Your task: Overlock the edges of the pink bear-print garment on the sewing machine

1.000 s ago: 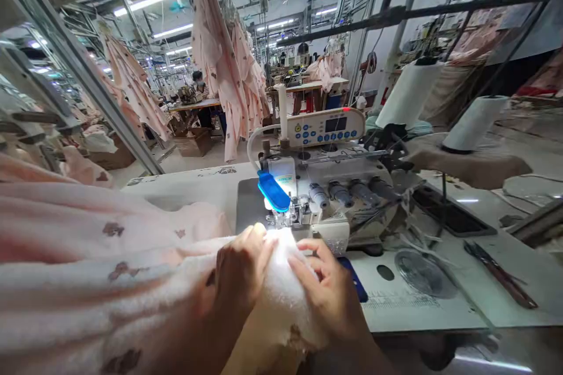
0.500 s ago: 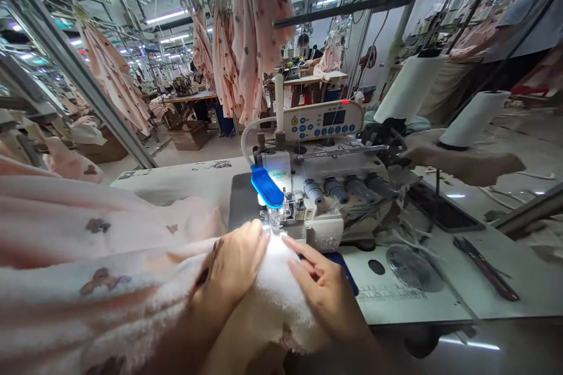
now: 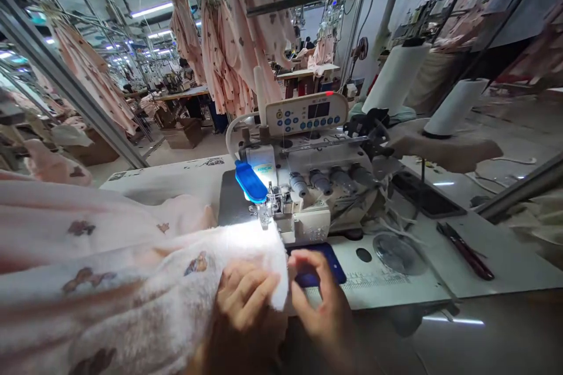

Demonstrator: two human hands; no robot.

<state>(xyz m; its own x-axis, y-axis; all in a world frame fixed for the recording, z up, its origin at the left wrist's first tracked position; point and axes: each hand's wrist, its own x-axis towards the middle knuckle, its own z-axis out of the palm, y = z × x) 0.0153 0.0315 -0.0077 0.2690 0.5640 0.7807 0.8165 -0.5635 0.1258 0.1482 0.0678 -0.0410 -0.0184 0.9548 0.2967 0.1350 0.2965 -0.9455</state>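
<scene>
- I am gripping the near edge of the pink fleece fabric with my left hand, fingers curled under the cloth and closed on it just in front of the machine.
- My right hand is sitting just beside the left, at the fabric's right-hand corner; thumb and forefinger are pinching toward that edge, but I cannot tell whether they are actually clamping the cloth or only touching it.
- The fabric is lying across the table from the far left, draping over my lap side, with its brightly lit edge reaching up to the presser foot of the overlock sewing machine.
- Small brown printed motifs are showing on the cloth.
- A blue guard is sticking out above the needle area, and the machine's lamp is glaring on the cloth right below it.
- A dark blue plate is lying on the table just beyond my right fingers.
- A control panel with blue buttons is sitting on top of the machine.
- Two white thread cones are standing behind and to the right of the machine.
- A pair of snips is lying on the table well to the right.
- Pink garments are hanging overhead in the background.
</scene>
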